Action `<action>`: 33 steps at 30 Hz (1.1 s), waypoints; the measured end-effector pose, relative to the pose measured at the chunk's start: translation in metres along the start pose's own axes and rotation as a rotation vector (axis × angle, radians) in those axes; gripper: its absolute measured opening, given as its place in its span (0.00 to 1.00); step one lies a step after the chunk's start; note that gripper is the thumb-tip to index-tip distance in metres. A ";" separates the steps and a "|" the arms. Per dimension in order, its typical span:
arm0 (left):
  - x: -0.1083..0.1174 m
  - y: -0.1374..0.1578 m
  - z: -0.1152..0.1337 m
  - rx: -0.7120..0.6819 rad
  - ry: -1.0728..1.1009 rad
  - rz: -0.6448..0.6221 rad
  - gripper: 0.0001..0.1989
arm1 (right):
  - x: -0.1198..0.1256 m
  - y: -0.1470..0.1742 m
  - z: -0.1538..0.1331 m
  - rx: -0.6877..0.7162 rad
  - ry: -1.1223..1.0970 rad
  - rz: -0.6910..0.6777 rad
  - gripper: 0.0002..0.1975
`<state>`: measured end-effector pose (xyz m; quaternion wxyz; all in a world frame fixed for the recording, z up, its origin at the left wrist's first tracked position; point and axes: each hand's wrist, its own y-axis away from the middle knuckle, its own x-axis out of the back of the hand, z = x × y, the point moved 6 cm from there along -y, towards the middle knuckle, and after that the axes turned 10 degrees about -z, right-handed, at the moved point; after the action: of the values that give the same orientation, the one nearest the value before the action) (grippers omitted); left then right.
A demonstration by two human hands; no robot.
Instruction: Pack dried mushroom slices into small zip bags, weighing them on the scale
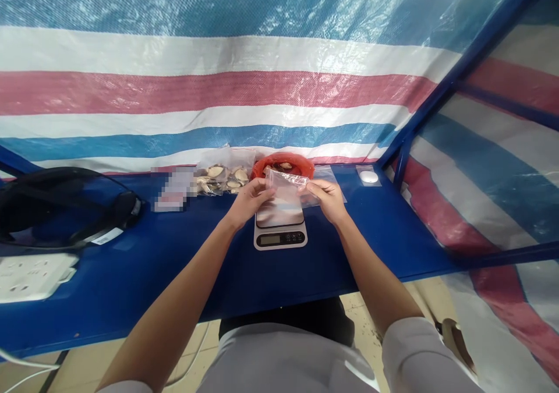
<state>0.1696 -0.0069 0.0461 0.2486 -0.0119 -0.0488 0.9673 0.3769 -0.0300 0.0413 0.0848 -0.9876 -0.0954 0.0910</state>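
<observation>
Here, on the blue counter (174,276), stood a digital kitchen scale (280,241); over it, the left hand (251,202) and right hand (328,198) gripped opposite sides of a clear plastic bag (283,199), a red container (301,161) of dried slices (286,165) beyond.

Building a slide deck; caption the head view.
Left hand and right hand hold a clear bag over a scale.

This seems a makeshift work booth, walled by striped tarpaulin (218,93) across the top, with a blue metal post (463,67) at upper right. The blue table (174,265) bears a digital scale (279,240) at centre and a power strip (32,276) lower left.
</observation>
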 end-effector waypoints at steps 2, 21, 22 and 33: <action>0.002 0.000 0.002 0.003 0.002 0.026 0.22 | 0.000 0.000 0.004 -0.011 -0.027 -0.005 0.17; 0.037 -0.002 0.062 0.043 -0.534 -0.173 0.19 | -0.041 -0.024 -0.031 0.017 0.207 -0.229 0.22; 0.038 -0.003 0.064 0.057 -0.576 -0.188 0.18 | -0.044 -0.026 -0.032 0.028 0.232 -0.236 0.22; 0.039 -0.009 0.061 -0.029 -0.794 -0.068 0.15 | -0.040 -0.039 -0.010 0.039 0.416 -0.166 0.12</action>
<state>0.1369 0.0139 0.1080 0.2421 0.3612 -0.1552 0.8870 0.3331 -0.0020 0.0648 0.1289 -0.9721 -0.1548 -0.1202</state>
